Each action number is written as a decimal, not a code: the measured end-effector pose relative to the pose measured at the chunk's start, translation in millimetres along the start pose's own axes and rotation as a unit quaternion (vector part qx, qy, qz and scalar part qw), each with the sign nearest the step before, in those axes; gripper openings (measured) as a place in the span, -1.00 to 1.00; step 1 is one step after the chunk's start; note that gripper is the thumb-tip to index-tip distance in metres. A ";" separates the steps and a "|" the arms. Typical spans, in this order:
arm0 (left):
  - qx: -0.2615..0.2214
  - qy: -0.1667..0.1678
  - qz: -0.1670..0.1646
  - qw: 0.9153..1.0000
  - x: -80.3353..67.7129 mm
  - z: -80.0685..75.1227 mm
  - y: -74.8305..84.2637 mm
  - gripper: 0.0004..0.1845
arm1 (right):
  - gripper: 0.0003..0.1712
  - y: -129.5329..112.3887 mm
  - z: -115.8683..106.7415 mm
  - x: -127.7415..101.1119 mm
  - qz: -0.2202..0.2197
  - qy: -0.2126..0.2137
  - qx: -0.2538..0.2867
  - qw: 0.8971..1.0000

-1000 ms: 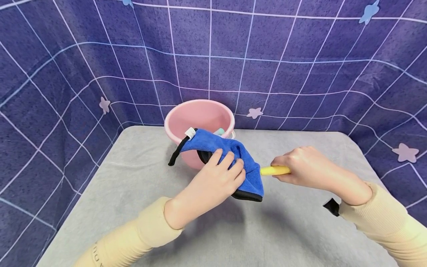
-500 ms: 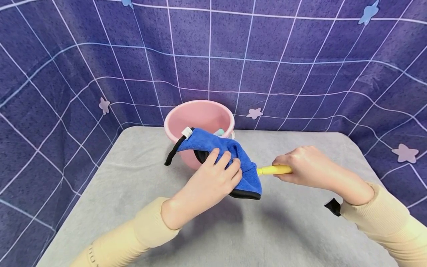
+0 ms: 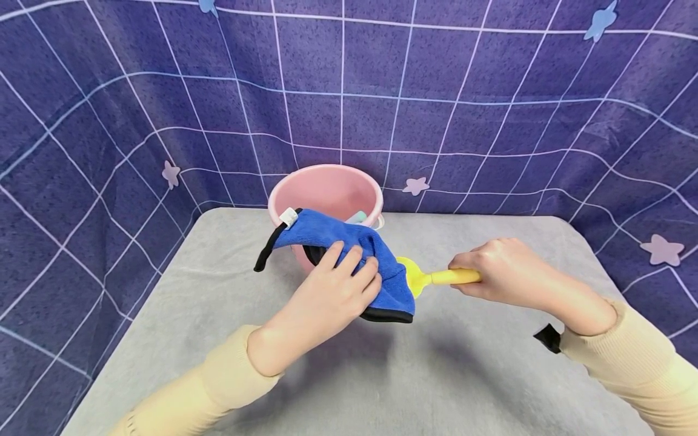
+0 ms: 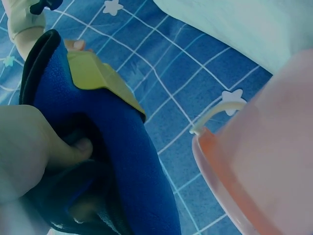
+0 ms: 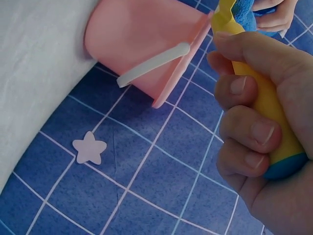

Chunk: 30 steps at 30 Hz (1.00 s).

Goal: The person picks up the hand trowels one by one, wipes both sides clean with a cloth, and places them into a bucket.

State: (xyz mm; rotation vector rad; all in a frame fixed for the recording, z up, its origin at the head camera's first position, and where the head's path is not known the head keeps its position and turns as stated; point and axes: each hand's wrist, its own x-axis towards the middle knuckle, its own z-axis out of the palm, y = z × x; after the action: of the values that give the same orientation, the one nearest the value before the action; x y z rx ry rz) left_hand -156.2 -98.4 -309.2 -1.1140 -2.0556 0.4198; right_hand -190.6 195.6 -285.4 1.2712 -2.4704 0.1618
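Cloth (image 3: 349, 254) slid left, baring scoop (image 3: 411, 275).

Readable text: none in any view.
Tag on blue cloth (image 3: 338, 242): white, blank at this size.

Left hand (image 3: 338, 290) fingers curled in a grip, right hand (image 3: 498, 269) fisted, both forearms angled inward

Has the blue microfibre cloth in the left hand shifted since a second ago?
Yes. The blue microfibre cloth has slid left against the pink plastic bucket, uncovering the blade of the yellow plastic scraper that the right hand grips.
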 end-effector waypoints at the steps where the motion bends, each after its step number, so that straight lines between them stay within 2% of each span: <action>1: 0.001 0.001 -0.001 1.000 -1.5 0.1 -0.9 -0.78 | -0.74 0.1 0.2 -0.3 0.000 0.001 0.000 1.000; 11: -0.002 0.006 -0.010 1.000 -17.2 3.8 -6.6 -0.71 | -0.70 1.3 2.5 -4.6 0.002 -0.004 -0.010 1.000; 20: -0.002 0.036 -0.029 0.999 -28.5 6.1 -10.9 -0.61 | -0.70 3.7 4.7 -5.9 0.008 -0.012 -0.011 1.000; 30: -0.015 0.030 -0.054 0.998 -44.4 5.4 -14.8 -0.62 | -0.69 5.7 5.0 -6.9 0.002 -0.009 -0.009 1.000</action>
State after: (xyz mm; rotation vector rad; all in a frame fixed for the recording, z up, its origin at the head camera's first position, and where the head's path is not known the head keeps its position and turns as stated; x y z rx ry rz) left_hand -153.5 -142.9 -324.4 -1.0159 -2.0635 0.2999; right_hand -192.8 203.0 -292.2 1.2666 -2.4831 0.1294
